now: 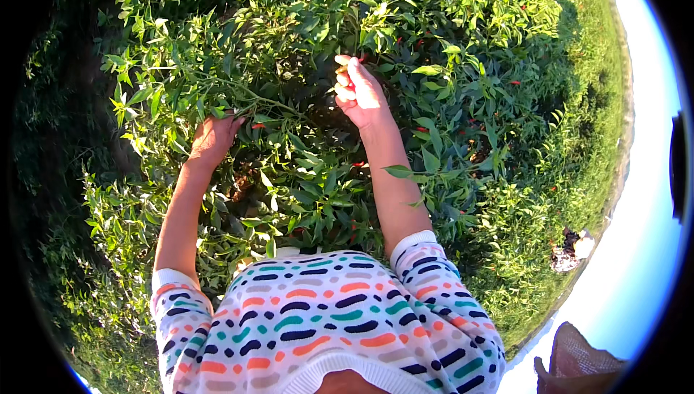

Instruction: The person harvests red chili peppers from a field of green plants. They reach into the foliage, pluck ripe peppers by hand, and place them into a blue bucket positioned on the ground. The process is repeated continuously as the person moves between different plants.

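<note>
My right hand [362, 93] is raised over the chili plants with its fingers curled. Red shows between the fingers, and a chili pepper [342, 69] lies under the thumb and forefinger. Lower and to the left, my left hand [213, 138] reaches into the foliage beside a leafy green branch [260, 97]. Leaves cover most of its fingers, so its grip cannot be made out. Just right of its thumb, a red chili pepper [258, 125] hangs among leaves. Another red chili [359, 164] shows beside my right forearm.
Dense chili plants [320, 185] surround both arms and reach my patterned sweater. More red chilies [422, 129] dot the right side. A deeply shaded strip [87, 106] runs along the left. Another person [569, 250] is among the plants at far right.
</note>
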Tool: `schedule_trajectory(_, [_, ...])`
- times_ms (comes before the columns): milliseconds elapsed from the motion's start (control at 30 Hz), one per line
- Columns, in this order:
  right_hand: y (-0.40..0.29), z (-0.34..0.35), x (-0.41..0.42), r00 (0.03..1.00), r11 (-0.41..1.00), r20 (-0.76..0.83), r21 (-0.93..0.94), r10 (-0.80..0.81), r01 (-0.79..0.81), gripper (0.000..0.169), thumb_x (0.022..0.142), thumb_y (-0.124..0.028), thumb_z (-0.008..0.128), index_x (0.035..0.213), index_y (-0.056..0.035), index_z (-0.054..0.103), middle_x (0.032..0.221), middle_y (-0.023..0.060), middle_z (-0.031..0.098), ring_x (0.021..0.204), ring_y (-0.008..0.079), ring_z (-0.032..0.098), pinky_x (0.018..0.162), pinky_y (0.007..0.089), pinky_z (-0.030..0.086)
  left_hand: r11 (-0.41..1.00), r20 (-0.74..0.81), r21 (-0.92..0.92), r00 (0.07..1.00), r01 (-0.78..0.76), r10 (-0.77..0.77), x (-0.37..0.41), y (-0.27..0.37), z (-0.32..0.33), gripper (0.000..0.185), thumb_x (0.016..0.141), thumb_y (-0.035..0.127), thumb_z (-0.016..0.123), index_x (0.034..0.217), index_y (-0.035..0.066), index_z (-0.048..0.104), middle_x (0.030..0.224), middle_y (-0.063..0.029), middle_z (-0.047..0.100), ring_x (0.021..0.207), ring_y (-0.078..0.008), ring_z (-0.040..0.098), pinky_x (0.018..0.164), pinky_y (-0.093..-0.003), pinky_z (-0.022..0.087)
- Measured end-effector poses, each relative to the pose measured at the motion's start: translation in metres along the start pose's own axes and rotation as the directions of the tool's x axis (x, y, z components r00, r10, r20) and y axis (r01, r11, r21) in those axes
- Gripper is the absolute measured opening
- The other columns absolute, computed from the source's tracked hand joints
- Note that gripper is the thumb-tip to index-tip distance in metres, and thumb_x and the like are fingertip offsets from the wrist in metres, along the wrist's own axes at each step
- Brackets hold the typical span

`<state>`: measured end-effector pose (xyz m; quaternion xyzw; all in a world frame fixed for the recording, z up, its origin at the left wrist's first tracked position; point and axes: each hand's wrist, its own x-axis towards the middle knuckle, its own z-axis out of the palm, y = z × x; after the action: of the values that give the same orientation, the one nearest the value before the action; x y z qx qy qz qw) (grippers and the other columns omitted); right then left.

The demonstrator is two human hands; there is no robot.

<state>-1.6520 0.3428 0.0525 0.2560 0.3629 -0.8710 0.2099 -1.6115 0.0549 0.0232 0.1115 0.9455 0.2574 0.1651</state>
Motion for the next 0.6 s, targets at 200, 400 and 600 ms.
schedule_trajectory(200, [0.011, -0.048, 0.012, 0.993, 0.984, -0.104, 0.177, 0.049, -0.030, 0.019, 0.083, -0.025, 0.051, 0.074, -0.0082, 0.051, 0.063, 0.0000, 0.045, 0.047, 0.0090, 0.038, 0.036, 0.0185, 0.025, 0.999, 0.036, 0.042, 0.999, 0.030, -0.031, 0.000, -0.006, 0.010, 0.025, 0.082, 0.027, 0.048, 0.093, 0.006, 0.055, 0.086, -0.0171, 0.056, 0.079, -0.0358, 0.052, 0.069, -0.0425, 0.043])
schedule_trajectory(400, [-0.016, -0.061, 0.049, 0.951, 0.971, -0.289, -0.237, -0.109, 0.039, 0.007, 0.080, -0.011, 0.047, 0.077, -0.0051, 0.045, 0.062, 0.0032, 0.044, 0.048, 0.0116, 0.043, 0.034, 0.0197, 0.028, 0.994, 0.090, 0.055, 0.991, 0.095, -0.100, -0.003, 0.005, 0.003, 0.022, 0.082, 0.025, 0.049, 0.090, 0.005, 0.056, 0.085, -0.0167, 0.056, 0.078, -0.0361, 0.052, 0.068, -0.0425, 0.043])
schedule_trajectory(600, [-0.027, -0.099, 0.055, 0.742, 0.947, -0.595, -0.124, -0.309, 0.296, 0.007, 0.083, -0.008, 0.045, 0.086, -0.0029, 0.049, 0.064, 0.0059, 0.048, 0.051, 0.0184, 0.049, 0.039, 0.0240, 0.036, 0.994, -0.062, -0.101, 0.997, -0.050, 0.044, -0.009, 0.000, 0.007, 0.018, 0.081, 0.017, 0.050, 0.084, -0.001, 0.054, 0.075, -0.0185, 0.055, 0.071, -0.0384, 0.051, 0.061, -0.0421, 0.042])
